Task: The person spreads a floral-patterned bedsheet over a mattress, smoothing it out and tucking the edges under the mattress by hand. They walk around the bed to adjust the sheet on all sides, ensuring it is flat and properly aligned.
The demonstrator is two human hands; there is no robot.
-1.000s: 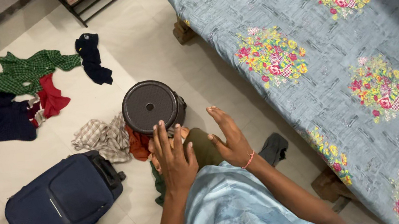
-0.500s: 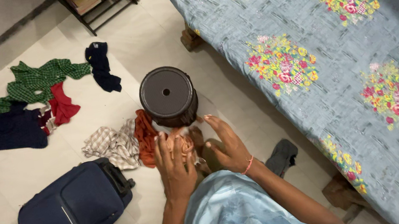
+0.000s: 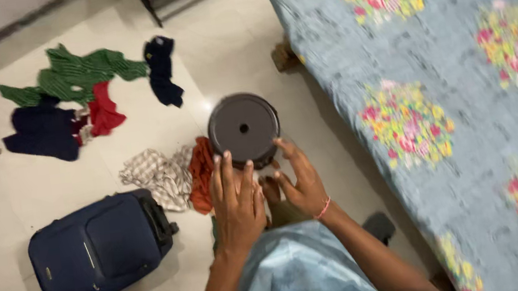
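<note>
Head view: we reach both hands toward the round dark plastic stool (image 3: 244,128) on the floor. Our left hand (image 3: 237,203) lies flat, fingers spread, empty, just below the stool; our right hand (image 3: 302,180), open, touches its rim. Left of the stool, the orange cloth (image 3: 201,173), checked cloth (image 3: 158,176) and navy suitcase (image 3: 100,248) lie ungathered.

Soft, even indoor light is filling the room, bright without harsh glare. The pale floor (image 3: 5,192) is reflecting a mild sheen at far left. Shadows are lying faint beneath the blue suitcase (image 3: 96,250). Motion blur is smearing the flowered bedsheet (image 3: 467,105) at right; the picture's middle is staying sharper.
</note>
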